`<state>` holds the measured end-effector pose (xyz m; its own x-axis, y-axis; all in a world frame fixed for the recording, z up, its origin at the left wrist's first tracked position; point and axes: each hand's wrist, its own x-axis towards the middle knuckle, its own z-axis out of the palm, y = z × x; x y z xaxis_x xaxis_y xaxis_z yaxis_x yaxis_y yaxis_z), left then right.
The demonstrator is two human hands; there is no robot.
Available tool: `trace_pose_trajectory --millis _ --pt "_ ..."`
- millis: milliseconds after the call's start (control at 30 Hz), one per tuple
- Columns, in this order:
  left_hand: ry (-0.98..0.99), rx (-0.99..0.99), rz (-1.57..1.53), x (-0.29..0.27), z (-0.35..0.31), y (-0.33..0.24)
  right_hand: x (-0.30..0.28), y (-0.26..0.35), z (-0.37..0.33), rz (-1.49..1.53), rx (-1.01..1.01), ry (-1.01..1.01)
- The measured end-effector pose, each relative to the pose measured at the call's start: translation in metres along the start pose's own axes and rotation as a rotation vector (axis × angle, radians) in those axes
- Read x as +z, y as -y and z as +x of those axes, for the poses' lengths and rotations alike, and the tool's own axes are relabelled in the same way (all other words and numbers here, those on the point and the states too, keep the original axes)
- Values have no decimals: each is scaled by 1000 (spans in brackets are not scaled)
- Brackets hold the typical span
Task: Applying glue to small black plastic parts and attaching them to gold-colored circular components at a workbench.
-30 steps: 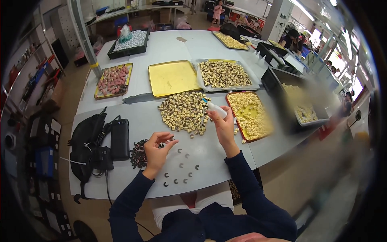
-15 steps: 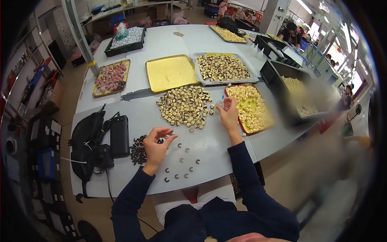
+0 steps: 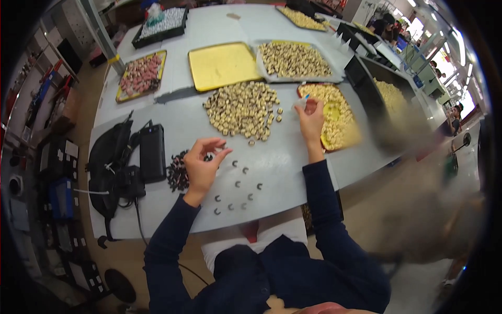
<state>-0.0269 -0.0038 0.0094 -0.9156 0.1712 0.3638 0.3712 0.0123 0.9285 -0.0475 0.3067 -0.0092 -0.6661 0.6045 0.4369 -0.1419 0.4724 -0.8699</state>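
My left hand (image 3: 203,163) is closed in a pinch over the near part of the table, with a small dark piece (image 3: 224,147) at its fingertips. Under and beside it lies a heap of small dark pieces (image 3: 178,171). Several dark C-shaped pieces (image 3: 238,184) are spread over the tabletop to its right. Farther right, my right hand (image 3: 312,119) grips a small translucent bottle (image 3: 301,102) with a blue tip, partly hidden by the fingers. A tray of pale yellow pieces (image 3: 342,118) sits beside that hand. Between and beyond both hands is a pile of cream-and-dark blocks (image 3: 240,110).
Behind the pile stand a bare yellow tray (image 3: 222,65) and a lined tray of blocks (image 3: 295,60). A tray of pink pieces (image 3: 141,76) is at left. A black bag (image 3: 110,162) and black box-shaped device (image 3: 152,152) flank my left hand; a black bin (image 3: 366,78) stands right.
The view has tilted, so the table sits higher in the picture. My right hand with the bottle has shifted right, toward the tray of pale pieces. My left hand keeps its pinch.
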Motion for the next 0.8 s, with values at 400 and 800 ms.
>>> trace_pose_trajectory --millis 400,800 --pt "30 40 15 4 -3 -4 -6 -12 -6 -186 -11 178" --pt "-46 102 40 0 7 -6 -116 28 -63 -493 -104 126"
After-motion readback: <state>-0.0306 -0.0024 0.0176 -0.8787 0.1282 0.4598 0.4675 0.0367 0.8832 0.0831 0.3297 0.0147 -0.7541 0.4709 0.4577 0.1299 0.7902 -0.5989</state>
